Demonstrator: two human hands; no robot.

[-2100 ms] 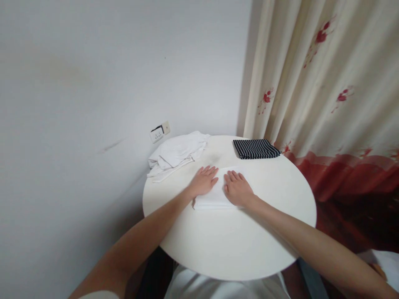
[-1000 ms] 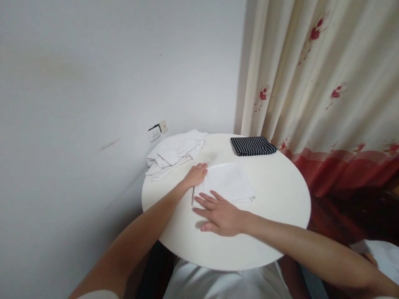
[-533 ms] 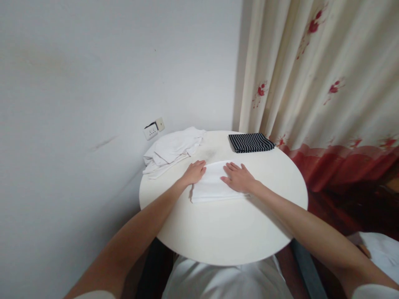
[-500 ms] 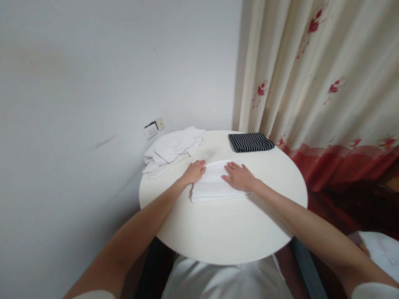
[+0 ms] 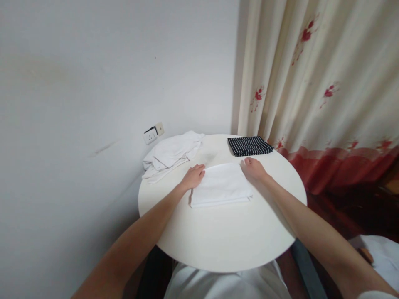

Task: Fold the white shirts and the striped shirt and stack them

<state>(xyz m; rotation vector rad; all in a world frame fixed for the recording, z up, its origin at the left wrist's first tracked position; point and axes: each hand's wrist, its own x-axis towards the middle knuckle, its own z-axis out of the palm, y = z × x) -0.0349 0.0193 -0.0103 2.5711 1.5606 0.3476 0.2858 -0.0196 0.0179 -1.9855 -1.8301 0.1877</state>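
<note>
A folded white cloth (image 5: 222,187), roughly rectangular, lies flat on the round white table (image 5: 227,241) in front of me. My left hand (image 5: 193,176) rests along its upper left edge, fingers stretched out and lying flat. At the upper right corner is my right hand (image 5: 254,167), turned partly on its side and slightly blurred. Its fingers look loosely bent and apart from the thumb, with no cloth visibly gripped. Whether that hand touches the edge of the cloth is hard to make out.
A crumpled white cloth pile (image 5: 173,151) lies at the table's back left, by a wall socket (image 5: 150,136). Folded black-and-white striped fabric (image 5: 250,146) sits at the back right. A floral curtain (image 5: 286,83) hangs behind it. White fabric (image 5: 382,255) shows at lower right.
My right hand has slid off the top of the folded cloth to its right edge, uncovering that side. The left hand stays at the left edge. The view has tilted up slightly.
</note>
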